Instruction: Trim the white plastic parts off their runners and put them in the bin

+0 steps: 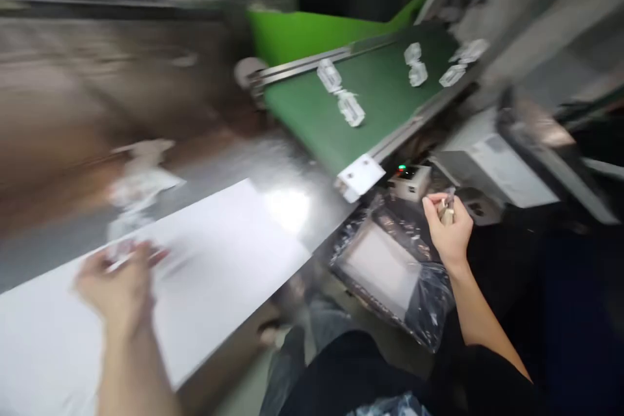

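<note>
My left hand (117, 286) hovers over a white sheet (214, 260) on the steel table and pinches a small pale part; motion blur hides what it is. My right hand (448, 227) is stretched out to the right, past the end of the green conveyor belt (385, 97). Its fingers close around a small metallic piece (446, 211) above a bin lined with black plastic (390, 266). Several clear plastic parts (351, 107) lie on the belt.
A crumpled clear bag (141, 182) lies on the steel table (273, 169) behind the sheet. A small grey box with a green light (409, 179) sits by the belt's end. Grey machine housings (497, 162) stand at right. My dark-trousered lap fills the bottom.
</note>
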`<state>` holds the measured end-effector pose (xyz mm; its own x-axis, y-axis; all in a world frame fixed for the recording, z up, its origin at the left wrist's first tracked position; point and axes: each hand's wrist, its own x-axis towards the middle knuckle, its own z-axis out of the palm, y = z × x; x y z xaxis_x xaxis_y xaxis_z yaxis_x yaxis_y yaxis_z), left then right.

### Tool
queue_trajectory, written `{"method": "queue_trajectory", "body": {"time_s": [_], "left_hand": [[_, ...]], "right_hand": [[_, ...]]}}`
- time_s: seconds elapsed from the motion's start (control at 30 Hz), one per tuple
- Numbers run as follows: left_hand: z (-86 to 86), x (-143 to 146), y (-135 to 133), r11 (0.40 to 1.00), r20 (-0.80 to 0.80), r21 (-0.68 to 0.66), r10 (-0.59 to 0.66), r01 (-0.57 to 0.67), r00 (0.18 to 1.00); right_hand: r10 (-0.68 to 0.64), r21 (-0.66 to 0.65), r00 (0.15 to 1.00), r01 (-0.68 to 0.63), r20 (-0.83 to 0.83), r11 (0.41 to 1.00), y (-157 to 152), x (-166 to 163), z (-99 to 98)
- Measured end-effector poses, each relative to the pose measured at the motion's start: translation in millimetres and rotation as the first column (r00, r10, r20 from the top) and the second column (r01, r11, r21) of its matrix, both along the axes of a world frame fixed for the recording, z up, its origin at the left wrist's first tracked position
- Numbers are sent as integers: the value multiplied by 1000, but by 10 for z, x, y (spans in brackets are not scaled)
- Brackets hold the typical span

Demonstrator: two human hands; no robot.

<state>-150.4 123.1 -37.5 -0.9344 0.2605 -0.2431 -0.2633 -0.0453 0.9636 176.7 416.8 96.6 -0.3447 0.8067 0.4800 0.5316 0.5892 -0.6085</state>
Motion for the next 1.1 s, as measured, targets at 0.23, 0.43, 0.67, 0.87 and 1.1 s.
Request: {"method": "queue_trajectory", "body": {"time_s": [0.23,0.43,0.67,0.87,1.1], "left_hand": [[187,578,-1072,993,188,-55,117,-108,975],[488,1018,-1624,970,264,25,228,-243,937],[566,1333,-1928,894,192,52,428,-445,883],[694,1531,-2090,940,32,32,339,-340,940],[687,1615,-2252,927,34,70,368,-370,929]], "right_hand": [[612,-565,708,-683,-354,463,-1008,-1540,-662],[754,-675,489,-733,-438,83,-1438,-1898,-791],[773,-697,413,-715,-481,-52,-1726,-1981,-999],[697,-699,450,-707,-559,-105,-1836,-2059,-968],[733,-652,307,-720,-607,-238,-1830,-2104,-845]]}}
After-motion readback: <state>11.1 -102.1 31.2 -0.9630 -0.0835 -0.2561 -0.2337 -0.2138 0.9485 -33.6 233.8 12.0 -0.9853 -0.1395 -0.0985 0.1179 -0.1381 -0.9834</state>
